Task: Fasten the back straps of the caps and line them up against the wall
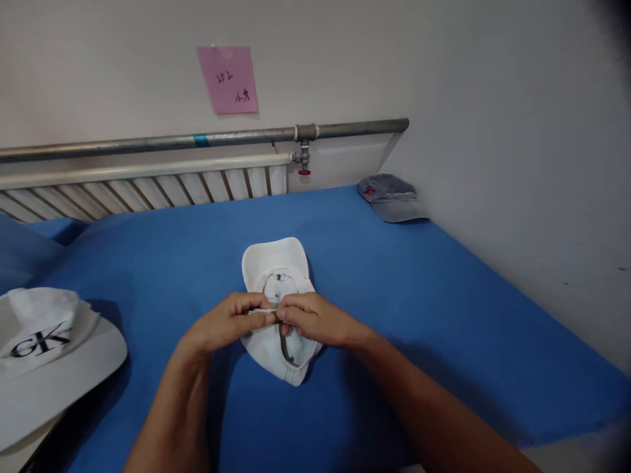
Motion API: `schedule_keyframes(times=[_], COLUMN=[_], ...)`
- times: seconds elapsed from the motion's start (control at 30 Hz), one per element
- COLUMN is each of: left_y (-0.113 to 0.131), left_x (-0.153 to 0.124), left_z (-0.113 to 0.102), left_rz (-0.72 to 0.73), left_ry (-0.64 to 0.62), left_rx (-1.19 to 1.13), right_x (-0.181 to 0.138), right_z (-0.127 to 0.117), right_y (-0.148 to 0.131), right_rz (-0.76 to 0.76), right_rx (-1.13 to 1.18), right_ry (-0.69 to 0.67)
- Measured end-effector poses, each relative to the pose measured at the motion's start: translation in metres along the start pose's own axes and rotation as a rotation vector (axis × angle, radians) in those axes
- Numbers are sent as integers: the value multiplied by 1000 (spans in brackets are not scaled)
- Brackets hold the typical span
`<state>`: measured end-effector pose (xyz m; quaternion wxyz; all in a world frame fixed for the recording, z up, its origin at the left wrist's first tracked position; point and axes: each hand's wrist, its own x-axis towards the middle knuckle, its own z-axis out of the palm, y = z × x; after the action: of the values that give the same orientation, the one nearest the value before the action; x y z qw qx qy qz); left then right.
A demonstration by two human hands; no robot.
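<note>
A large cap point(37, 348) lettered "CK" sits at far left on a blue sheet point(167, 256), while a pink note point(227, 80) on the wall reads "252" above handwritten characters. At center, the left hand point(234, 318) and right hand point(313, 318) meet, thumbs and fingers pinched closed on the strap point(272, 315) of an upturned white cap point(275, 257), its inner mark too small to read; at right lies a gray cap point(392, 198) with illegible red lettering.
</note>
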<state>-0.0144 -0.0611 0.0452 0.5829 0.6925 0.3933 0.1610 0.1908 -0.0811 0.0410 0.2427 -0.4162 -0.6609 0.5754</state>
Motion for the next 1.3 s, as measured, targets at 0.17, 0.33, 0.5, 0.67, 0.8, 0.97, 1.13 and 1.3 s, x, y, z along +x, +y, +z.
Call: schedule_keyframes(times=[0.17,0.33,0.5,0.67,0.8,0.97,1.13,1.3], left_y=[0,3,-2,1,6,2,-2,-1], left_x=[3,3,-10,-15,-10,-1,7,13], left_z=[4,4,-13,-16,-9,-4,4,10], left_rz=[7,37,171,131,163,122,183,339], left_ry=[58,179,389,149,159,242,348,440], left_rx=[-17,-66,-86,77,170,271,546,690], right_x=[2,3,-2,-7,-8,-11,-11,-4], right_z=[2,-5,-18,-29,-31,-22,-8,0], right_y=[2,5,8,8,8,-2,-3,9], right_rz=[55,78,-3,-83,-43,-279,-448,-486], right_rx=[102,257,272,302,85,-412,-777,-696], right_ry=[-48,-35,-79,-98,-70,183,300,307])
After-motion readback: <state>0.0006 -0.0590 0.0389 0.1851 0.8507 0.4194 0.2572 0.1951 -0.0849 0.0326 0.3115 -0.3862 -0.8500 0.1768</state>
